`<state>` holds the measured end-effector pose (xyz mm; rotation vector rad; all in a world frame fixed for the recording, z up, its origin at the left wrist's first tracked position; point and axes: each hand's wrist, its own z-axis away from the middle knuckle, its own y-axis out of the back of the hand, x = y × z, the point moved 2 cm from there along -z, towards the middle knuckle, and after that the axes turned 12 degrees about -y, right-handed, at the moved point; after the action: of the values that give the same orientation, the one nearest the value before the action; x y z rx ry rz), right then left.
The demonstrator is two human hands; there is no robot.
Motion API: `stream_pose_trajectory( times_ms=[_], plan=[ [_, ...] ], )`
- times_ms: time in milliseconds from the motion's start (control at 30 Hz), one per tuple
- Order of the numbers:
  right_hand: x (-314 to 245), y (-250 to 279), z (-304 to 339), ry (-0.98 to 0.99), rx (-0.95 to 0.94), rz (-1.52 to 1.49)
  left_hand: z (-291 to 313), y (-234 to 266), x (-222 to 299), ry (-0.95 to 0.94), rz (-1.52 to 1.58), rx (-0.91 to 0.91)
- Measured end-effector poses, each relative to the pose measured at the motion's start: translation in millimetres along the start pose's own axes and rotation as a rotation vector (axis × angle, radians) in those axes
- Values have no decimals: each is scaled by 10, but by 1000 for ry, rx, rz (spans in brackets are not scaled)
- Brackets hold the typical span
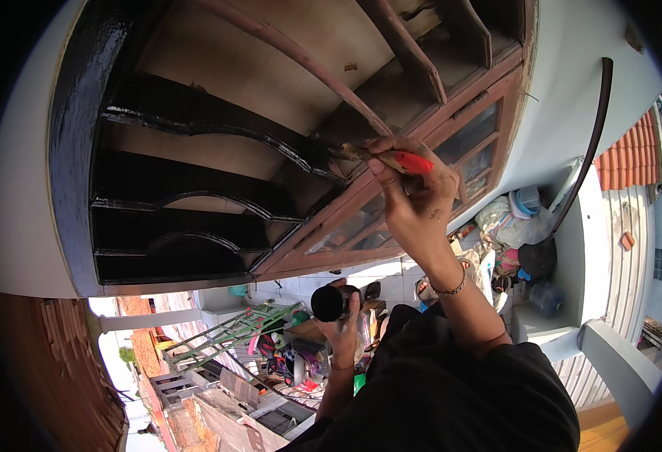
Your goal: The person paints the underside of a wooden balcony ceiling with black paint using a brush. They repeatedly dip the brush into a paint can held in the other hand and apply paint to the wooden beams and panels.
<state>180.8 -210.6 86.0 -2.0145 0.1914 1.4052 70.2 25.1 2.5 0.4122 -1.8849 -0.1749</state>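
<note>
A paintbrush with a red-ended handle is pinched in my right hand. Its bristles touch the right end of a slat that is coated in glossy black paint. Two more black slats lie to the left of and below that one, and the frame's left edge is dark and shiny too. Farther right, the slats are bare brownish pink. Lower down, my left hand is wrapped round a round container of black paint, its dark opening facing up.
A brownish-pink window frame with glass panes borders the slats. Below stand a green metal ladder and a heap of mixed items. Plastic bags and a water jug rest by the right wall. A dark pipe runs along that wall.
</note>
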Motion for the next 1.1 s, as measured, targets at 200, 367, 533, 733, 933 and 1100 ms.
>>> stream_pose_trajectory(
  times_ms=[200,367,533,733,933,1100],
  plan=[
    [93,-97,-42,-148,-115,83,-24,-13,54,-23,21,-12],
    [67,-21,-146,-95,49,39,-7,48,-12,-39,-30,-17],
    [309,-78,-91,-114,-7,180,-59,23,28,-31,-33,-25],
    [311,-124,-166,-8,123,177,-60,4,14,14,19,-37],
    [223,-67,-102,-80,52,206,-48,50,-6,-15,-21,-2],
    [423,-246,-192,81,92,198,-20,46,-19,2,-15,-33]
  ],
)
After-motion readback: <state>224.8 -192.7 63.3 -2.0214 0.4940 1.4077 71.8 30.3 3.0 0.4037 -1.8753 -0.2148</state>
